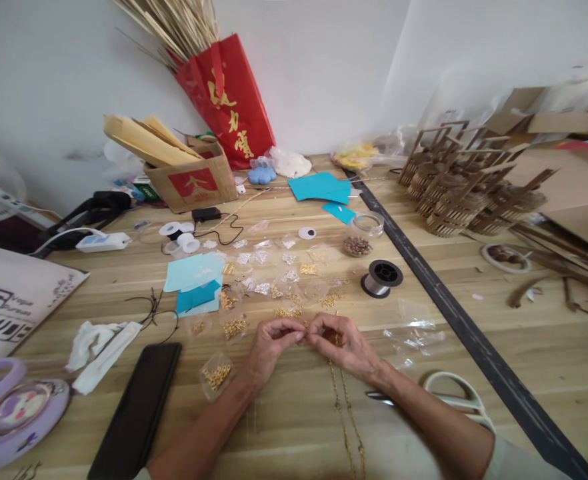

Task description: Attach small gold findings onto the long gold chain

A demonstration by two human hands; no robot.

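Over the wooden table [294, 427], my left hand [273, 347] and my right hand [341, 341] meet fingertip to fingertip, each in a pinch. What my left fingers hold is too small and hidden to make out. A thin gold beaded chain [348, 427] drapes from my right hand and runs down toward the table's near edge in two strands. Just beyond the fingers lie small clear bags of gold findings [288, 312] and silver pieces [261, 288]. Another bag of gold rings [217, 377] lies left of my left wrist.
White-handled scissors [461, 400] lie beside my right forearm, a black phone [134, 413] beyond my left. A wire spool [381, 278] and a dish of mixed beads [358, 246] stand right of centre. Blue cards [199, 298] lie left. Wooden basket-like pieces [457, 200] crowd the back right.
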